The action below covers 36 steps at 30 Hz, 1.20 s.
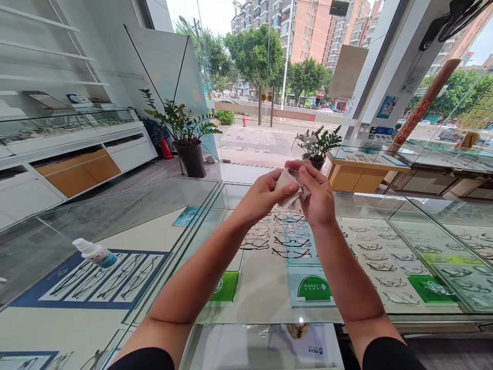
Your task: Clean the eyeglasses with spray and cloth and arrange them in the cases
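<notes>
My left hand [265, 194] is closed on a pale beige cleaning cloth [285, 185] with a zigzag edge, its thumb pressed on the fabric. Close against it, my right hand [318, 192] pinches what look like thin-rimmed eyeglasses, mostly hidden by the cloth and fingers. A faint, thin curved line shows just above the fingertips. Both hands are raised over a glass display counter [262, 303], with rows of eyeglasses [291, 241] beneath its top.
A white spray bottle [94, 253] with a blue label is on the counter at left. Green MOHOE cards [314, 289] lie inside the case. Potted plants [191, 154] flank the window ahead. Another display cabinet [77, 164] stands along the left wall, and a wooden cabinet [358, 174] is at right.
</notes>
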Tool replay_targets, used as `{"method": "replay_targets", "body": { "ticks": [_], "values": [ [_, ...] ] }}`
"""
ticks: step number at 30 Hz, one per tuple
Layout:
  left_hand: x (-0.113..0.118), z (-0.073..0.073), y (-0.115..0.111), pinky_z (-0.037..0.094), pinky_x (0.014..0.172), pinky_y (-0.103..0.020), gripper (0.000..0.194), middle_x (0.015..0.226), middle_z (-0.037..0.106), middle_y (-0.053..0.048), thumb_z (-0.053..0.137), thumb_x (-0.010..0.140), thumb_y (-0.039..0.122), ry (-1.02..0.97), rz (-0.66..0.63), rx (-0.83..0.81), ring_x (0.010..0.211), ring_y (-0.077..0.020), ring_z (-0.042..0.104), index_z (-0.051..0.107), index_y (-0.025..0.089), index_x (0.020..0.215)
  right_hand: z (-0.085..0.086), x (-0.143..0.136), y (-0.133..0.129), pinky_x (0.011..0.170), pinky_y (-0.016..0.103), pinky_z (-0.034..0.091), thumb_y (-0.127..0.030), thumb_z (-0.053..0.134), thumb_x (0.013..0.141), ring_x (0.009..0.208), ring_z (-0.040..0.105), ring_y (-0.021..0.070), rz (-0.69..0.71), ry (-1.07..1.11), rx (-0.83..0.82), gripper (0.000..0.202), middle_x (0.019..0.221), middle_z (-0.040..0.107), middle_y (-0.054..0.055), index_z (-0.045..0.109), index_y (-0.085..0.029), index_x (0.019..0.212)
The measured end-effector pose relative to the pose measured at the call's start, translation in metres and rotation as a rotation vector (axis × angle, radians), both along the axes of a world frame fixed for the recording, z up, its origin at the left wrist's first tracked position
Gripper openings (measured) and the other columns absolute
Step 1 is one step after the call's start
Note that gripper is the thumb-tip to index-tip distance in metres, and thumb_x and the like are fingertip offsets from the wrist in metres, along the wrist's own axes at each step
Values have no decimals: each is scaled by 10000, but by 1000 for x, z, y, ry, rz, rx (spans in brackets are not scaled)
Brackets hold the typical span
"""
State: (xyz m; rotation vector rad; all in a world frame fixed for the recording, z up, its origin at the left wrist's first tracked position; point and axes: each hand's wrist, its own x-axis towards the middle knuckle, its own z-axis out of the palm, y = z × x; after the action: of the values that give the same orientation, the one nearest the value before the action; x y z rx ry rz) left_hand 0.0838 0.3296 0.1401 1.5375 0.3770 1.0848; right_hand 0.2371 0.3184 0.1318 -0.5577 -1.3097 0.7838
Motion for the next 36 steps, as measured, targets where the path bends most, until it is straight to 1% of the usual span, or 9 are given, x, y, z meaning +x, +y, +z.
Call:
{"method": "replay_targets", "body": {
  "ticks": [4,10,14,17,22,25,28,31,36],
  "values": [
    [-3,0,1,458,700,-271,507,897,720,-43,939,852,587,33,-32,1,775,-140,604,767,159,1062,-1,-1,-1,1023,476,625,-595,765,962,1126,708,270,23,23,-2,293,1122,761,49,896,-365,1089],
    [-4,0,-1,452,674,-274,505,845,705,-40,951,827,599,47,-19,-34,747,-140,594,762,154,970,0,-4,-2,1069,497,623,-601,752,963,1209,721,291,19,-6,-13,303,1181,797,49,890,-355,1075],
    [0,2,-8,418,614,-256,467,755,627,1,965,823,550,-24,55,-9,669,-105,514,710,165,889,2,-9,-6,1119,503,613,-597,726,994,1291,719,299,107,7,-10,303,1206,828,46,878,-339,1042],
    [6,0,-10,399,563,-250,474,704,591,11,943,846,571,-68,113,22,625,-97,493,682,175,841,2,-12,-8,1115,504,617,-565,732,1004,1268,737,297,149,39,-20,278,1212,849,40,881,-333,1037],
    [14,-6,-10,431,513,-242,509,672,601,14,904,879,636,-148,212,62,566,-94,511,685,177,850,-3,-15,-7,1014,465,637,-573,658,1062,1123,770,265,110,27,33,341,1208,850,37,895,-333,1110],
    [16,-9,-9,402,468,-245,568,631,569,20,822,938,707,-156,256,95,525,-95,486,644,190,784,-5,-15,-9,1038,458,618,-599,628,1086,1126,772,254,99,7,78,375,1219,844,33,897,-343,1140],
    [15,-10,-7,354,484,-240,636,624,514,27,781,960,743,-159,293,149,547,-86,430,587,194,705,-3,-15,-10,1054,440,602,-567,653,1079,1122,772,243,104,16,109,339,1207,846,29,907,-346,1114],
    [11,-6,-6,338,525,-246,642,636,480,33,763,968,755,-89,225,187,586,-92,386,581,196,712,0,-13,-10,1017,421,612,-519,682,1059,1070,772,231,92,81,87,311,1119,855,39,920,-321,1037],
    [0,2,-6,326,557,-265,567,676,462,37,749,991,710,40,45,212,622,-109,352,593,201,796,3,-9,-3,1061,447,621,-473,735,984,1095,774,249,56,171,23,286,1039,859,62,890,-274,851]
  ]
}}
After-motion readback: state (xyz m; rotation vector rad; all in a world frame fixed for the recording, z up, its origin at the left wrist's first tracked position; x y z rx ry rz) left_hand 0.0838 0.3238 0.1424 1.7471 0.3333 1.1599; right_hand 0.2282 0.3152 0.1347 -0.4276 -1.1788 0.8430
